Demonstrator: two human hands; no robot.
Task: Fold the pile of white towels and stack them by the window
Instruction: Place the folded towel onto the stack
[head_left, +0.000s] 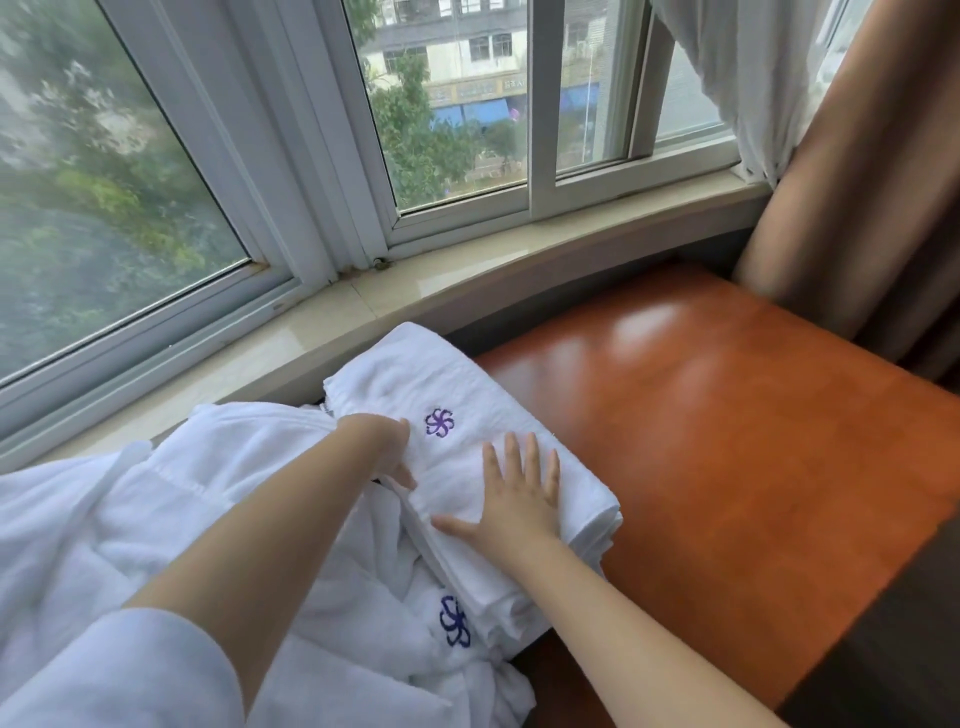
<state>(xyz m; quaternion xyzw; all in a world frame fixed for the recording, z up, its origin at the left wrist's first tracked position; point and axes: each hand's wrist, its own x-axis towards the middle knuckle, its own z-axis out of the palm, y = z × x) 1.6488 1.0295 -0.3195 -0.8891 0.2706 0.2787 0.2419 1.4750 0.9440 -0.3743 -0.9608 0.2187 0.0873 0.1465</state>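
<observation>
Head view:

- Folded white towel (467, 415), embroidered with a purple flower emblem (439, 422), lying on the glossy orange-brown wooden table (727, 441) at its window-side left corner; far corner of towel overlapping the pale stone window sill (363, 296).
- Layered folded edges visible along the near and right sides of that towel, hanging slightly past the heap below.
- Right hand (514, 499) laid flat on top of the folded towel, fingers straight and spread, thumb (452, 527) stretched out to the left near the folded edge; nothing clasped.
- Left hand (392, 449) at the left edge of the folded towel, fingers largely tucked into the cloth and hidden; grasp or mere touch cannot be told.
- Left forearm bare, with a pale sleeve (119, 670) pushed up at bottom left.
- Heap of unfolded white towels (156, 519) crumpled to the left and beneath the folded one, reaching the bottom edge; second flower emblem (455, 621), darker blue, on a rumpled piece below the right forearm.
- White-framed sliding window (457, 104) behind the sill, showing trees and a building with blue awnings outside.
- Brown curtain (857, 182) hanging at right, with a sheer white curtain (743, 78) beside it against the glass.
- Dark surface (893, 649) at lower right past the table edge, nature unclear.
</observation>
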